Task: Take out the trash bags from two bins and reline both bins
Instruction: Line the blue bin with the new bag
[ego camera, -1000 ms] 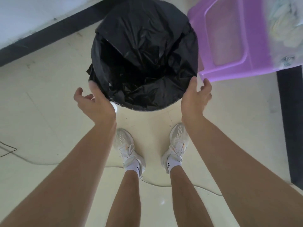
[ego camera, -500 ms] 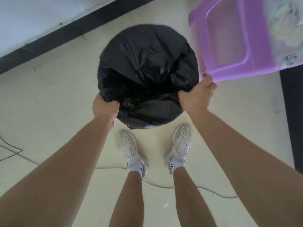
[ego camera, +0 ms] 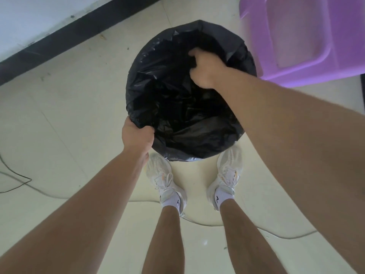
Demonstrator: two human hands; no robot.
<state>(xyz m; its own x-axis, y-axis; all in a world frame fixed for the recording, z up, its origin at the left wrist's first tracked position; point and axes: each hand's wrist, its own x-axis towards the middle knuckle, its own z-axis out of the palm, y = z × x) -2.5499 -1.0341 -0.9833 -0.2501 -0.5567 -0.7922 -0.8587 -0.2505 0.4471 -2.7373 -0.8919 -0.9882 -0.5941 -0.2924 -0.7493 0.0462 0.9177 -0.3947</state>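
Note:
A round bin stands on the floor in front of my feet, fully covered by a black trash bag (ego camera: 177, 107) draped over its rim. My left hand (ego camera: 137, 134) is closed on the bag's edge at the near left rim. My right hand (ego camera: 205, 69) reaches across the opening to the far right side, its fingers curled into the black plastic inside the rim. The bin's own wall is hidden by the bag. No second bin is in view.
A purple plastic stool (ego camera: 304, 36) stands close to the bin's far right. A black baseboard (ego camera: 65, 38) runs along the wall at the upper left. A thin cable (ego camera: 197, 222) trails over the tiled floor behind my white shoes (ego camera: 166, 180).
My right hand left the near right rim and moved into the bag at the far right side. My left hand keeps its grip on the near left edge. The view shifted closer over the bin.

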